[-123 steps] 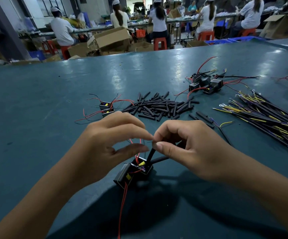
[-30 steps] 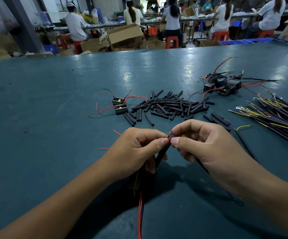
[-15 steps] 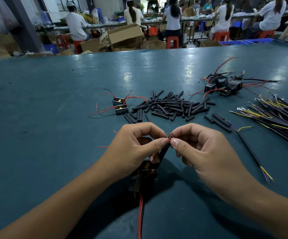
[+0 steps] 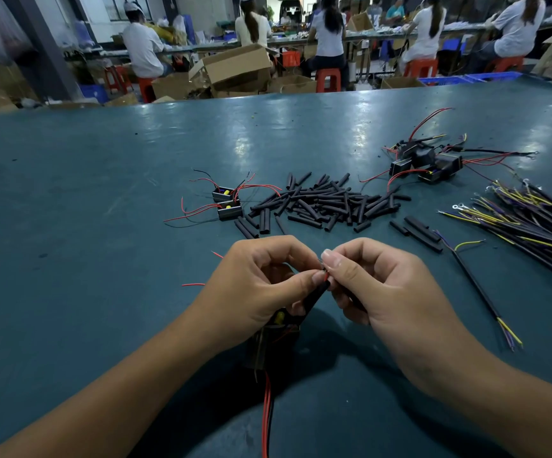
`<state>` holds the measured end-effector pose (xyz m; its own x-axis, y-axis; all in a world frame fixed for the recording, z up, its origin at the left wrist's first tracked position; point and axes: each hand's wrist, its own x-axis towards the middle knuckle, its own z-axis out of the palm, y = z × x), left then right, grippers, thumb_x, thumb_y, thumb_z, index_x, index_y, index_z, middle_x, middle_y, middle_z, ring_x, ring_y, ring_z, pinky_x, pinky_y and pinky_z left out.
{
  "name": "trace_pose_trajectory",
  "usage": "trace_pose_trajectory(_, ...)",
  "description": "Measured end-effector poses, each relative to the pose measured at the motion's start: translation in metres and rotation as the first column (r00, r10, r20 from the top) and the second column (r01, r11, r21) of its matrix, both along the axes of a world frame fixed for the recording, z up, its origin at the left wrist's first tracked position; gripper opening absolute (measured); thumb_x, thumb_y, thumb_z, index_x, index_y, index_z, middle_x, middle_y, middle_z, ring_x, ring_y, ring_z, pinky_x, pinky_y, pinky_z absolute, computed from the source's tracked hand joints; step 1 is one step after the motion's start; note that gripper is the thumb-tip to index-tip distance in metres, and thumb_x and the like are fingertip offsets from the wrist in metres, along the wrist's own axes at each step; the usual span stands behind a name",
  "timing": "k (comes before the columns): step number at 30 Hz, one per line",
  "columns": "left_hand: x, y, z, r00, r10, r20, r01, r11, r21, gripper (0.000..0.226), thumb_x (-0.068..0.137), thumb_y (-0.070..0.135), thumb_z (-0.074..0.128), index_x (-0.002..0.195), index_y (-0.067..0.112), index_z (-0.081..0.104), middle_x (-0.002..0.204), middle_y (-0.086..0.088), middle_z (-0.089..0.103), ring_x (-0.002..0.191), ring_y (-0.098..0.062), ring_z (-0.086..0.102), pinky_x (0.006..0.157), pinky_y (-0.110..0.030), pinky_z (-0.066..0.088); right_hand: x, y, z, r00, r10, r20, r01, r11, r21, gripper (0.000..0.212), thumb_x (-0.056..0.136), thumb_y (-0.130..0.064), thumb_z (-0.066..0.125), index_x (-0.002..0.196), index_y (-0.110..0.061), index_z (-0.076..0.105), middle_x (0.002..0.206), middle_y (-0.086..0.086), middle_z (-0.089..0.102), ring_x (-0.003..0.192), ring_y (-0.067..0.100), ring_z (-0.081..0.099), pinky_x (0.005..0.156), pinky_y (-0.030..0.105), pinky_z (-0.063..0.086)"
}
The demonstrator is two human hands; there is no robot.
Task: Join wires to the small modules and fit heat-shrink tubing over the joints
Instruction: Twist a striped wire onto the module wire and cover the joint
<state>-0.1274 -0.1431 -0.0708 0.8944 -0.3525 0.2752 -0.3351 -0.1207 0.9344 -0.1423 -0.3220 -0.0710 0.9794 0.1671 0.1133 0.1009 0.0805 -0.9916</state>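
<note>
Fingers [image 4: 317, 276] of both hands pinch a red wire [image 4: 326, 277] above the table [image 4: 69, 226]. The left hand [image 4: 254, 285] and right hand [image 4: 383, 289] meet fingertip to fingertip. A module [image 4: 277, 328] hangs below.

wire joint hidden between pinching fingertips [image 4: 318, 276]; module [image 4: 276, 338] mostly shadowed under left hand [image 4: 258, 285]; red leads [image 4: 267, 424] cut off at bottom edge

Background: workers in white shirts [image 4: 142, 49] sitting on red stools [image 4: 328, 79] along a far bench. Open cardboard boxes [image 4: 238, 69] sitting on the floor behind the teal table [image 4: 69, 193]; blue crates [image 4: 473, 78] lying at right.
</note>
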Motion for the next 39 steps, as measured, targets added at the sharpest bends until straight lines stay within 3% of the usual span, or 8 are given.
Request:
trace_pose_trajectory(11, 0.0004, -0.0012, -0.0049, 0.999, 0.029, 0.021, -0.03, 0.999, 0.027, 0.006, 0.087, 0.019, 0.075, 0.087, 0.014, 0.071, 0.066, 0.002, 0.068, 0.054, -0.015, 0.064, 0.055, -0.026, 0.051, 0.0003, -0.005, -0.0017, 0.995, 0.064, -0.078, -0.058, 0.995, 0.076, 0.025, 0.058, -0.036, 0.079, 0.078, -0.022, 0.072, 0.072, 0.007, 0.064, 0.058, 0.014, 0.053, 0.047, 0.02, 0.039)
trace_pose_trajectory(17, -0.0002, -0.0012, -0.0041, 0.998, 0.049, 0.025, -0.05, 0.999, 0.023, 0.005, 0.089, 0.013, 0.075, 0.088, 0.01, 0.071, 0.065, 0.001, 0.068, 0.055, -0.015, 0.065, 0.055, -0.025, 0.051, -0.0001, -0.0061, -0.002, 0.997, 0.016, -0.071, -0.013, 0.999, 0.047, 0.016, 0.065, -0.026, 0.075, 0.081, -0.023, 0.074, 0.075, 0.015, 0.07, 0.06, 0.014, 0.056, 0.049, 0.023, 0.04)
trace_pose_trajectory(20, -0.0013, -0.0023, -0.0028, 0.999, 0.046, 0.012, -0.046, 0.999, -0.006, 0.007, 0.088, 0.01, 0.075, 0.089, 0.006, 0.069, 0.066, 0.001, 0.068, 0.054, -0.016, 0.064, 0.056, -0.027, 0.052, -0.0026, -0.0052, -0.0017, 0.999, -0.023, -0.035, 0.023, 1.0, 0.009, 0.025, 0.06, -0.035, 0.076, 0.081, -0.023, 0.074, 0.075, 0.013, 0.071, 0.059, 0.012, 0.058, 0.051, 0.024, 0.042)
trace_pose_trajectory(23, -0.0021, -0.0051, -0.0013, 0.999, 0.048, 0.012, -0.048, 0.999, -0.025, 0.007, 0.086, 0.007, 0.074, 0.088, 0.003, 0.068, 0.07, -0.002, 0.07, 0.054, -0.016, 0.063, 0.055, -0.025, 0.052, -0.0036, -0.0042, -0.0014, 0.999, -0.02, -0.04, 0.021, 0.999, 0.037, 0.021, 0.067, -0.039, 0.074, 0.079, -0.02, 0.074, 0.071, 0.006, 0.07, 0.059, 0.013, 0.057, 0.049, 0.021, 0.041)
trace_pose_trajectory(25, -0.0023, -0.0061, -0.0003, 0.999, 0.048, -0.006, -0.048, 0.998, -0.042, 0.009, 0.085, 0.006, 0.074, 0.087, 0.001, 0.067, 0.072, -0.004, 0.072, 0.053, -0.016, 0.063, 0.054, -0.024, 0.052, -0.0017, -0.0031, -0.0006, 0.996, -0.002, -0.086, 0.011, 0.996, 0.093, 0.01, 0.078, -0.026, 0.068, 0.074, -0.018, 0.073, 0.07, 0.008, 0.068, 0.058, 0.013, 0.056, 0.045, 0.02, 0.04)
trace_pose_trajectory(28, -0.0022, -0.0066, -0.0003, 0.999, 0.043, -0.022, -0.044, 0.997, -0.056, 0.01, 0.085, 0.005, 0.074, 0.089, -0.001, 0.066, 0.074, -0.005, 0.073, 0.053, -0.017, 0.063, 0.054, -0.024, 0.052, -0.0001, -0.0036, -0.0008, 0.994, -0.003, -0.112, 0.015, 0.994, 0.105, 0.021, 0.09, -0.01, 0.063, 0.073, -0.016, 0.073, 0.069, 0.009, 0.068, 0.056, 0.014, 0.055, 0.043, 0.019, 0.039)
trace_pose_trajectory(33, -0.0026, -0.004, -0.0008, 0.999, 0.045, -0.017, -0.046, 0.996, -0.078, 0.013, 0.084, 0.008, 0.076, 0.091, 0.002, 0.066, 0.074, -0.004, 0.072, 0.055, -0.019, 0.064, 0.055, -0.027, 0.054, -0.0009, -0.0039, 0.0063, 0.989, 0.071, -0.127, -0.052, 0.988, 0.143, 0.009, 0.078, -0.014, 0.069, 0.076, -0.019, 0.076, 0.071, 0.008, 0.069, 0.057, 0.012, 0.056, 0.046, 0.019, 0.04)
trace_pose_trajectory(39, -0.0022, -0.0044, -0.0014, 0.999, 0.045, -0.016, -0.046, 0.995, -0.085, 0.015, 0.084, 0.012, 0.076, 0.091, 0.003, 0.067, 0.076, -0.003, 0.073, 0.057, -0.016, 0.063, 0.058, -0.025, 0.054, 0.0015, -0.0074, 0.0053, 0.987, 0.084, -0.139, -0.06, 0.984, 0.168, 0.016, 0.088, -0.002, 0.064, 0.08, -0.01, 0.074, 0.073, 0.012, 0.068, 0.057, 0.013, 0.056, 0.045, 0.019, 0.04)
